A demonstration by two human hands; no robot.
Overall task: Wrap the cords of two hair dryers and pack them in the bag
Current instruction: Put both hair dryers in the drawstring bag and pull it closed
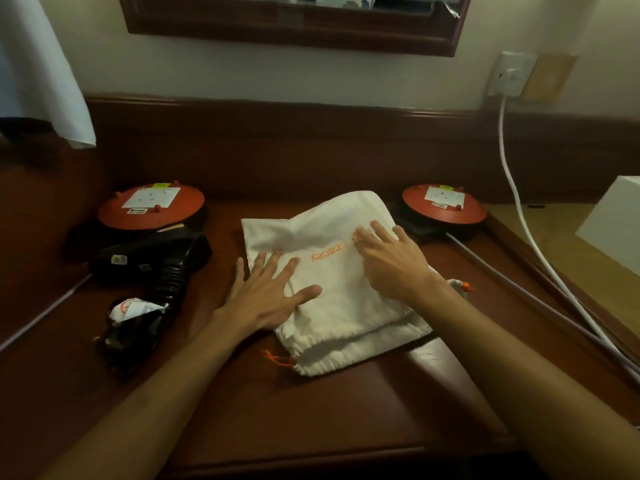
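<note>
White drawstring bag [332, 282] lies flat mid-desk [346, 417]. Left hand [266, 299] and right hand [391, 261] both rest on it, grip spread, fingers straight. Black hair dryer [156, 268] just left of the bag, cord bundled at its handle. Red cable reels [150, 207] [445, 204] behind. White cable [519, 202] runs from wall socket [510, 74].

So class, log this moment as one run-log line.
left hand: flat on white cloth drawstring bag | right hand: flat on bag | black hair dryer: outside bag
</note>
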